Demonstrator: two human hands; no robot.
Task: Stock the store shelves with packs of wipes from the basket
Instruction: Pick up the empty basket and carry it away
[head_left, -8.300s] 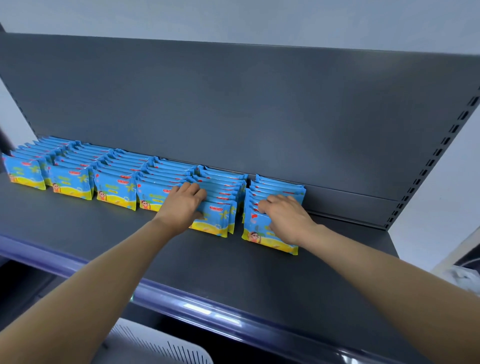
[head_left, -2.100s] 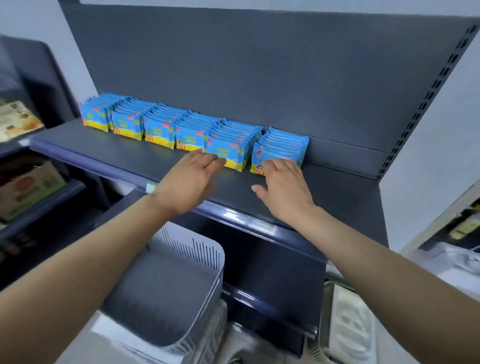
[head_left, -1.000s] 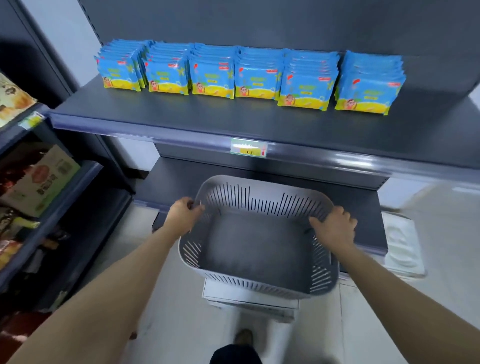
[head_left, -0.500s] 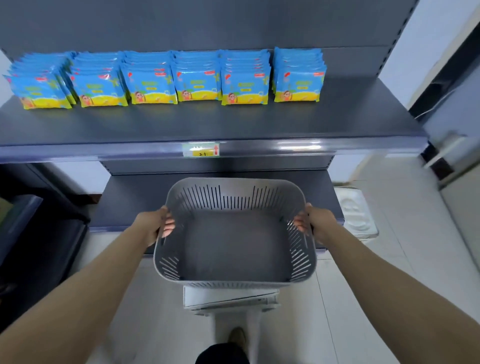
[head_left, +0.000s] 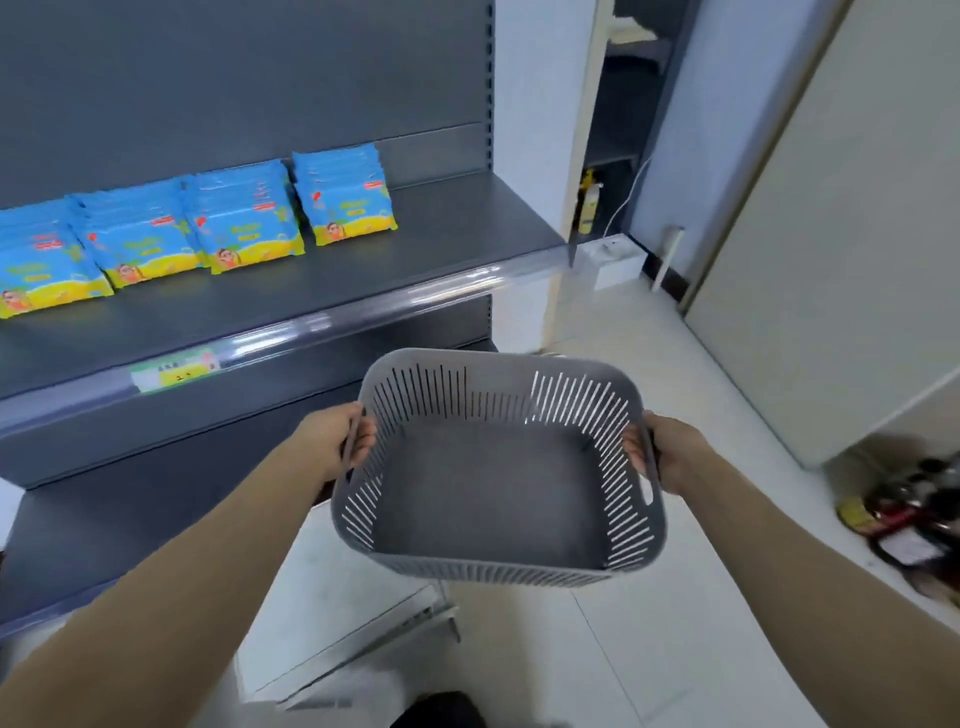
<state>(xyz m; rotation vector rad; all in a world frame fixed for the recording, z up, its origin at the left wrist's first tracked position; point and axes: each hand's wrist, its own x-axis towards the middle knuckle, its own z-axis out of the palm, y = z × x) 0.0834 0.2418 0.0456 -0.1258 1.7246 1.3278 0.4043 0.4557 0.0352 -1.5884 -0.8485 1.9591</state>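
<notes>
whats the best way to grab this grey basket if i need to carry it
By the rim on two opposite sides, one hand from each side, as the left hand and right hand grip the grey basket now. A handle slot shows in the right wall, and the walls flare outward, so fingers hook under the rim.

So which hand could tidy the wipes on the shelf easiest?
Probably the left hand: it grips the basket on the side nearer the packs of wipes. The right hand holds the far side.
</notes>
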